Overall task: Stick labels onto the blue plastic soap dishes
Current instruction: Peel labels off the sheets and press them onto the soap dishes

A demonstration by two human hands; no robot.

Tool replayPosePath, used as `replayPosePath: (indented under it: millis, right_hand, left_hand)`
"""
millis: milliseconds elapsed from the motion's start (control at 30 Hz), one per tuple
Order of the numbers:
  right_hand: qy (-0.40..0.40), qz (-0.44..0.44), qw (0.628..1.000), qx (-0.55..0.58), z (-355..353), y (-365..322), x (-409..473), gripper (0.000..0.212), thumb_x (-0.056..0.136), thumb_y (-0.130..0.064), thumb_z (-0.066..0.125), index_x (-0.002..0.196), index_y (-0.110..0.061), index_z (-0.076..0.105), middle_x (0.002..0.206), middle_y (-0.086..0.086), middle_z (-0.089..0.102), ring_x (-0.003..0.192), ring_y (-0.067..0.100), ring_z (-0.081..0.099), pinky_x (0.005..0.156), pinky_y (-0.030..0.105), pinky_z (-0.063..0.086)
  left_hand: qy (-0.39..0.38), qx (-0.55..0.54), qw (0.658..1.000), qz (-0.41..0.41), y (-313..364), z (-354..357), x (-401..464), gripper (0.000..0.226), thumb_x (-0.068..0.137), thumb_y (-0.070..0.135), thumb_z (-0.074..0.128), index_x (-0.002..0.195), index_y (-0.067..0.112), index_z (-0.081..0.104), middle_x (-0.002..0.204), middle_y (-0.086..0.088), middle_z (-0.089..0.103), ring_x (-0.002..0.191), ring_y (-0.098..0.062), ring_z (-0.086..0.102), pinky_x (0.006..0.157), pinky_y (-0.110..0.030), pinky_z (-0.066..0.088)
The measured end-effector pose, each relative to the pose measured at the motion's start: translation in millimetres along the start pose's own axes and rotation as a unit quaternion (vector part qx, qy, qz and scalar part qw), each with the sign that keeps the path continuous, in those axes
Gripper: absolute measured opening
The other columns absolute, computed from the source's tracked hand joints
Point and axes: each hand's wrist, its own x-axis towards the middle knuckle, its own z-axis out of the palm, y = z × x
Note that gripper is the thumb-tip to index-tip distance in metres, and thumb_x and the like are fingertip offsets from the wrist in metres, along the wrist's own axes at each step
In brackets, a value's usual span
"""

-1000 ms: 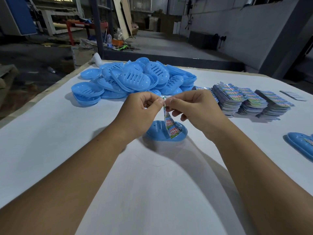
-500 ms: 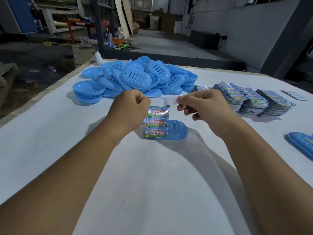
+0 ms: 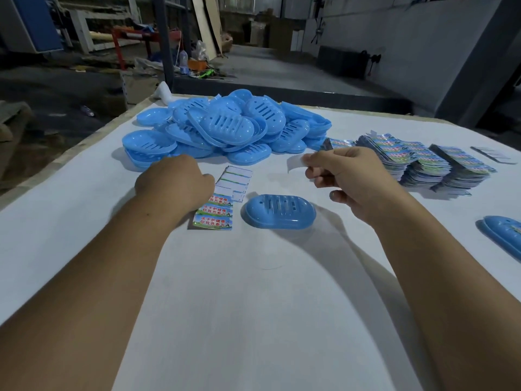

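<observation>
1 soap dish (image 3: 280, 211) lies upside down on the table (image 3: 253, 306) between both hands. The left hand (image 3: 174, 183) presses 1 label sheet (image 3: 214, 214); the right hand (image 3: 342, 176) pinches 1 label (image 3: 296, 163).

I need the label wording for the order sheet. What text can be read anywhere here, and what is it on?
"洗手护健康" above "你我共参与", red print, repeated down the label strip under the left hand; the top repeat is partly covered.
Label stacks: print too small to read.
Peeled label pinched in the right hand: only its white back shows.
Soap dish: no text.
</observation>
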Motion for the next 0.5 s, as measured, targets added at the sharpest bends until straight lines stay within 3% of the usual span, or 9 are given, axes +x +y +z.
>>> replayPosePath:
  millis: [100, 200, 300, 367, 500]
  right_hand:
    - [0.011, 0.002, 1.0, -0.027, 2.4, 0.5, 0.8, 0.02, 0.079, -0.035, 0.081, 0.079, -0.017, 0.075, 0.069, -0.005, 0.074, 0.056, 0.004, 0.061, 0.05, 0.023, 0.04]
    - [0.023, -0.017, 0.998, -0.049, 6.8, 1.0, 1.4, 0.022, 0.079, -0.032, 0.08, 0.076, -0.01, 0.075, 0.064, -0.005, 0.072, 0.052, 0.004, 0.058, 0.042, 0.016, 0.04]
    - [0.021, -0.048, 0.996, -0.07, 13.5, 0.9, -1.3, 0.019, 0.073, -0.03, 0.08, 0.065, -0.014, 0.073, 0.06, -0.005, 0.07, 0.049, 0.005, 0.055, 0.04, 0.018, 0.038]
    - [0.01, -0.069, 0.994, -0.085, 18.4, 0.9, -3.2, 0.021, 0.069, -0.032, 0.081, 0.058, -0.015, 0.072, 0.06, -0.005, 0.069, 0.05, 0.004, 0.054, 0.04, 0.018, 0.038]
    - [0.007, -0.087, 0.992, -0.091, 23.1, 0.6, -5.1, 0.021, 0.073, -0.03, 0.082, 0.064, -0.012, 0.075, 0.058, -0.006, 0.069, 0.049, 0.003, 0.052, 0.04, 0.016, 0.038]
  left_hand:
    - [0.046, 0.012, 0.999, 0.01, -1.2, 1.2, -3.2, 0.023, 0.093, 0.037, 0.061, 0.095, 0.016, 0.069, 0.086, -0.006, 0.066, 0.083, -0.026, 0.061, 0.061, -0.035, 0.048]
    - [0.082, -0.18, 0.98, 0.028, 11.0, 0.3, -10.9, 0.014, 0.087, 0.031, 0.069, 0.083, 0.018, 0.075, 0.077, -0.004, 0.071, 0.076, -0.02, 0.067, 0.066, -0.036, 0.058]
    - [-0.013, -0.413, 0.908, 0.063, 32.2, -5.3, -26.9, 0.007, 0.081, 0.032, 0.078, 0.077, 0.026, 0.079, 0.077, 0.004, 0.076, 0.061, 0.0, 0.064, 0.06, -0.023, 0.049]
    - [-0.074, -0.463, 0.879, 0.09, 41.8, -6.0, -36.3, 0.004, 0.08, 0.038, 0.082, 0.077, 0.038, 0.08, 0.083, 0.008, 0.077, 0.068, 0.003, 0.066, 0.065, -0.022, 0.047]
    - [-0.122, -0.507, 0.846, 0.116, 48.5, -3.3, -42.6, 0.007, 0.084, 0.034, 0.082, 0.078, 0.034, 0.083, 0.084, 0.017, 0.079, 0.081, 0.011, 0.069, 0.079, -0.021, 0.044]
